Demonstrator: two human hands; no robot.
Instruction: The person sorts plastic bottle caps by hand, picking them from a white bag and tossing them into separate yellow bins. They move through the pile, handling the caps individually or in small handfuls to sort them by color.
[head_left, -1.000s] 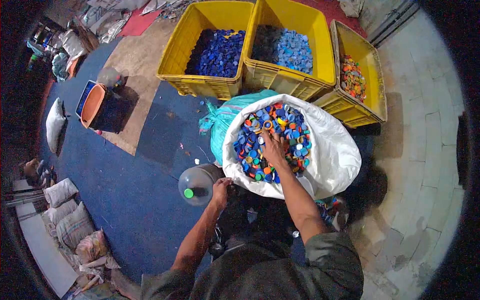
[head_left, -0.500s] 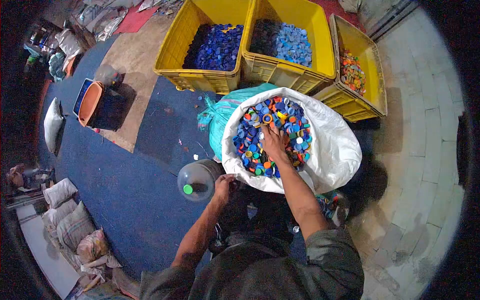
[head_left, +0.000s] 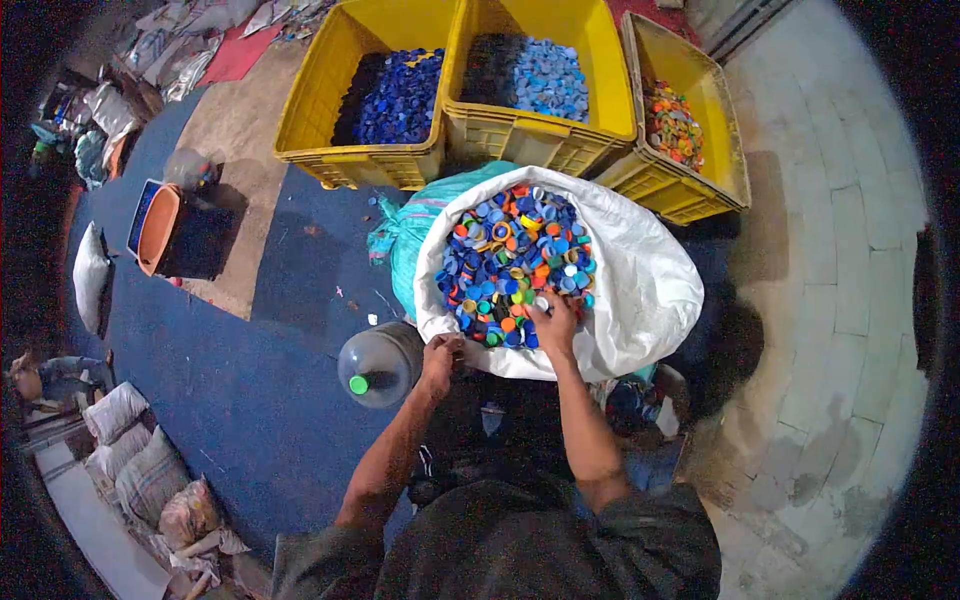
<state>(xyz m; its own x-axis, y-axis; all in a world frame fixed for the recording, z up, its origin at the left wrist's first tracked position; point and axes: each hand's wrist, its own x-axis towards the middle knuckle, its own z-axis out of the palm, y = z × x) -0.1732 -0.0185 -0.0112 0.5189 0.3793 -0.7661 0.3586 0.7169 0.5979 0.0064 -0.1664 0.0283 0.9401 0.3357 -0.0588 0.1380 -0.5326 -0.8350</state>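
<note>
A large white sack (head_left: pixel 640 270) stands open before me, filled with mixed bottle caps (head_left: pixel 500 265) in blue, orange, green, yellow and white. My left hand (head_left: pixel 440 364) is closed on the sack's near left rim. Over the near right part of the caps, my right hand (head_left: pixel 556 328) has its thumb and fingers around a white bottle cap (head_left: pixel 541 303). Just left of my left hand lies a big clear plastic jug (head_left: pixel 392 358) with a green lid (head_left: pixel 358 384). A tied turquoise sack (head_left: pixel 405 235) leans behind the white one.
Beyond the sack stand three yellow crates, holding dark blue caps (head_left: pixel 400 100), light blue caps (head_left: pixel 552 80) and orange caps (head_left: pixel 675 125). An orange tub (head_left: pixel 158 228) sits at the left on the floor. Filled sacks (head_left: pixel 150 470) are piled at lower left. Pale tiled floor (head_left: pixel 810 330) runs along the right.
My right hand has drawn back toward me from the middle of the caps and now has a white cap at its fingers. My left hand stays at the rim. The whole view has shifted slightly.
</note>
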